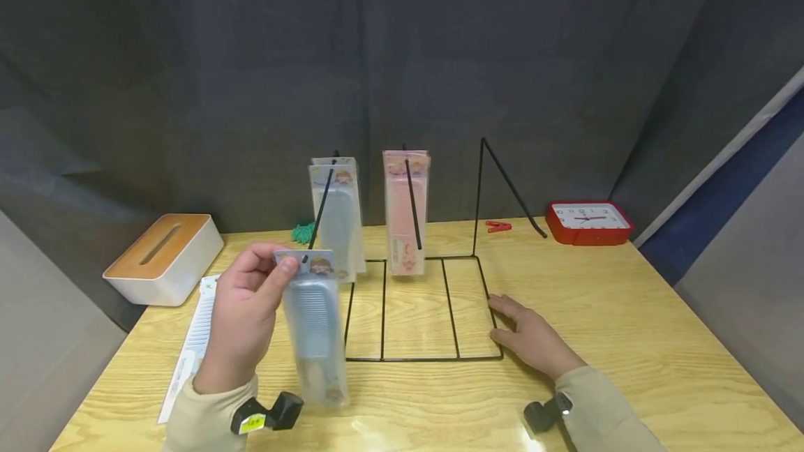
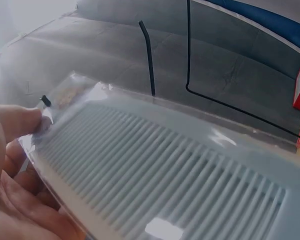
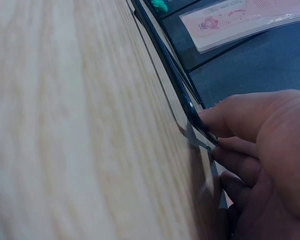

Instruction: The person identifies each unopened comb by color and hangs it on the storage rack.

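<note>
My left hand (image 1: 241, 305) pinches the top of a clear packet with a light blue comb (image 1: 317, 326) between thumb and fingers. The black tip of the rack's left hook pokes through the packet's top in the left wrist view. Behind it, more blue comb packets (image 1: 339, 222) hang on that hook. Pink comb packets (image 1: 407, 215) hang from the middle hook of the black wire rack (image 1: 423, 359). My right hand (image 1: 534, 337) touches the right side of the rack's base, thumb and fingertips against the wire near the front corner.
A loose comb packet (image 1: 188, 354) lies beside my left forearm. At left stands a white tissue box (image 1: 182, 270) with a wooden lid. A red clock (image 1: 589, 223), a red clothespin (image 1: 498, 227) and a green bundle (image 1: 303, 233) are at the back. The rack's right hook (image 1: 515, 190) is bare.
</note>
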Motion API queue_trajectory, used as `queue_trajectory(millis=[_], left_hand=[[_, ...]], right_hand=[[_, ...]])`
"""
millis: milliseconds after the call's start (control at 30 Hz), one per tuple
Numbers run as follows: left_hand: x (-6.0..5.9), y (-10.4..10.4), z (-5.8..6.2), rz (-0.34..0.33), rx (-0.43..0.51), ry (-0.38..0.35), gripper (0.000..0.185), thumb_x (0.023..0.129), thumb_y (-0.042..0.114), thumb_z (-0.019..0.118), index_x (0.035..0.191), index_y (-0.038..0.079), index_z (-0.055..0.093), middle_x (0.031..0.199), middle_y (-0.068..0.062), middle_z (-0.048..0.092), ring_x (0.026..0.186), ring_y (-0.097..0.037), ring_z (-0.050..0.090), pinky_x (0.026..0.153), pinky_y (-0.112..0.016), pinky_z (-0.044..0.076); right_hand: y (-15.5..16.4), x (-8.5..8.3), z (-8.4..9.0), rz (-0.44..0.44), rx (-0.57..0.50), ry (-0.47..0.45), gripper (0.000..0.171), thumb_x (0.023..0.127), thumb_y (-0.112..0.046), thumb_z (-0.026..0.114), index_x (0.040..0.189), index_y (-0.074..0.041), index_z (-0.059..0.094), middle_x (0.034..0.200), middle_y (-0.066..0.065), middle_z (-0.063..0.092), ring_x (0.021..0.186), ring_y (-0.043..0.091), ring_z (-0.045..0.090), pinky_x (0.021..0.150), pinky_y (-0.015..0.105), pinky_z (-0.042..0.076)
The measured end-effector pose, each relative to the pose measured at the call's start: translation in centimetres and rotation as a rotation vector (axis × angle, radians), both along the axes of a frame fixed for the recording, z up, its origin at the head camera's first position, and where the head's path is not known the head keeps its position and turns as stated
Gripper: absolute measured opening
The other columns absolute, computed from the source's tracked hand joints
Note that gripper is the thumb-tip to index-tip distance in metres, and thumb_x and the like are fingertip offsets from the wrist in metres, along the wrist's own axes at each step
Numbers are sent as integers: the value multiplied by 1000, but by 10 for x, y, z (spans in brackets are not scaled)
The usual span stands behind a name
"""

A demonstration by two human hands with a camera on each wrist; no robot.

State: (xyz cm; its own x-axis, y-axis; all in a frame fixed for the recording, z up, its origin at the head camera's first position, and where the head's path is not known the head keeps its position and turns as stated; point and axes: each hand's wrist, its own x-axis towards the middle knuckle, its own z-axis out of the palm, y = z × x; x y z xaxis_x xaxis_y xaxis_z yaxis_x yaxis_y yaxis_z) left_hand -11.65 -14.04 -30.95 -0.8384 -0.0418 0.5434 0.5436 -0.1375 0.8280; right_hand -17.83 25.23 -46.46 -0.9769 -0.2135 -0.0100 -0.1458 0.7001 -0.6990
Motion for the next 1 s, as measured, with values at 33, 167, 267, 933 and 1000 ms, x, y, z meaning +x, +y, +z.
queue_trajectory(millis=[33,167,267,933,1000], left_hand=[[-1,0,0,6,5,-8,11,98,-5,58,102,4,64,93,-4,65,82,-13,60,73,-23,52],[-7,2,0,24,-18,-41,6,99,0,60,104,3,63,94,-4,65,83,-13,61,74,-24,52],[-18,4,0,50,-50,-70,5,99,5,62,104,4,62,95,-4,64,84,-13,60,75,-24,51],[-123,16,24,326,-271,-218,37,96,42,67,110,8,63,102,-2,62,86,-15,55,69,-26,48],[-128,15,23,369,-296,-223,41,94,46,68,109,7,64,100,-3,63,85,-15,56,70,-27,48]], right_hand=[[0,0,0,0,0,1,62,97,-19,65,152,-4,42,160,23,29,147,45,23,114,62,20],[1,-1,-1,2,-4,3,62,97,-19,65,152,-4,42,160,23,29,147,44,23,114,62,20],[0,-1,-1,3,-10,3,62,96,-19,66,152,-5,43,160,23,29,147,44,23,114,63,20],[2,-1,-1,-5,13,5,61,93,-13,62,151,-5,44,160,18,32,147,42,24,114,62,21],[2,-1,-1,-5,11,3,61,94,-14,62,151,-5,44,160,17,32,148,42,24,115,62,21]])
